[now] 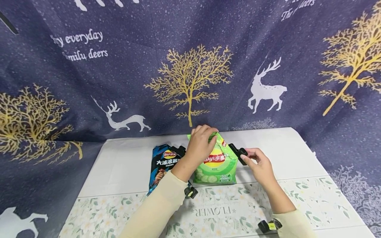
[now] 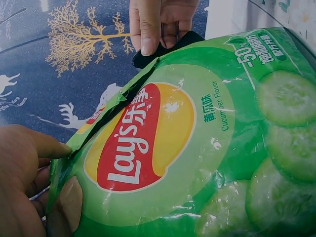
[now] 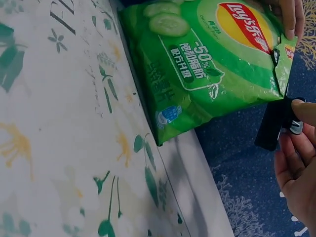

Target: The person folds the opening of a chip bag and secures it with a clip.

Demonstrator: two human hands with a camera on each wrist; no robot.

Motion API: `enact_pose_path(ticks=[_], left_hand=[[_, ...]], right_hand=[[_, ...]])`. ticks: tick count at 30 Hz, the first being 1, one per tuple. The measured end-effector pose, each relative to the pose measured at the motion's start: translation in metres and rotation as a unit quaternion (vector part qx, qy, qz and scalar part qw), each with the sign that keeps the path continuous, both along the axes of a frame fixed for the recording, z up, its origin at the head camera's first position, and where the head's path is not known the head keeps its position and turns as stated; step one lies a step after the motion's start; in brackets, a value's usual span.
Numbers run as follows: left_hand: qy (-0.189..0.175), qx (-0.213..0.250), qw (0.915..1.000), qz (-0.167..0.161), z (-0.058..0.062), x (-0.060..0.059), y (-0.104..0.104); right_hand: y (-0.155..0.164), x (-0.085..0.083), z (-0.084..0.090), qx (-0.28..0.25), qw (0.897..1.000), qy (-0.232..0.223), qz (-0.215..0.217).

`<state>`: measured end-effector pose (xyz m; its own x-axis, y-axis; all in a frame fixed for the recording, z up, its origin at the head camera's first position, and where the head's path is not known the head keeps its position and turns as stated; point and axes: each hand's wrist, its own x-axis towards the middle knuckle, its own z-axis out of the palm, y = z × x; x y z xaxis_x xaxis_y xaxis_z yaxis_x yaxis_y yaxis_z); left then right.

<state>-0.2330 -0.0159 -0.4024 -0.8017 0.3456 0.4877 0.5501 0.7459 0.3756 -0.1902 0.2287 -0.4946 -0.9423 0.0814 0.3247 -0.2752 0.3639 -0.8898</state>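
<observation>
A left hand (image 1: 200, 142) pinches the folded top of a green cucumber-flavour Lay's crisp bag (image 1: 217, 163) standing on the desk (image 1: 125, 165), steadying it while the right hand (image 1: 259, 164) grips a black sealing clip (image 1: 238, 153) at the bag's corner.

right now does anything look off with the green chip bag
Yes: the green bag has its top edge torn open and crumpled. The left hand pinches that top, and the right hand holds a black clip at its corner.
</observation>
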Motion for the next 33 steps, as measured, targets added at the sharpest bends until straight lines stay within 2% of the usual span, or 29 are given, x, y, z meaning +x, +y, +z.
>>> enact_pose_path(ticks=[16,23,33], left_hand=[[0.005,0.013,0.9999,-0.002,-0.001,0.001,-0.001],[0.002,0.018,0.9998,-0.004,0.000,0.002,-0.002],[-0.004,0.017,0.9998,-0.002,0.002,0.003,-0.002]], right_hand=[[-0.006,-0.001,0.010,-0.046,0.999,0.013,0.000],[-0.005,-0.002,0.010,-0.054,0.998,0.027,-0.014],[-0.009,-0.003,0.016,-0.097,0.994,0.048,0.014]])
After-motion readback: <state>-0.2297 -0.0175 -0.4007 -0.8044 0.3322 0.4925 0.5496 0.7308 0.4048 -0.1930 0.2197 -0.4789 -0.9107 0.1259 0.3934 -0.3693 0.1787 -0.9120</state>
